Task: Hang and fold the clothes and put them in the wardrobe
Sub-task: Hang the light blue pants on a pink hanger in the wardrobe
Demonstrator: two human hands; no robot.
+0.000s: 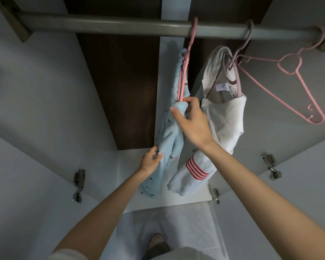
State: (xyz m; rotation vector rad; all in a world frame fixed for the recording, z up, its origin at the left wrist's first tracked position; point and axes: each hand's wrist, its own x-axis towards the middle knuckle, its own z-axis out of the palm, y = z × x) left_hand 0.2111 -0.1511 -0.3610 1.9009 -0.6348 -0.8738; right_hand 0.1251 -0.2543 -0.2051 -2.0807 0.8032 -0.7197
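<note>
right hand (193, 122) pinches the blue garment (172, 136) at the tip of the pink hanger (183, 77), left hand (150, 162) pinches lower cloth; best tug down gently.

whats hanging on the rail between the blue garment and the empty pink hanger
In the head view, a white garment with red stripes on a greyish hanger, hooked on the rail between the blue garment and the empty pink hanger.

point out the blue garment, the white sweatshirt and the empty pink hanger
blue garment (170, 137), head view, middle fabric
white sweatshirt (225, 117), head view, chest panel
empty pink hanger (289, 73), head view, neck loop
</note>
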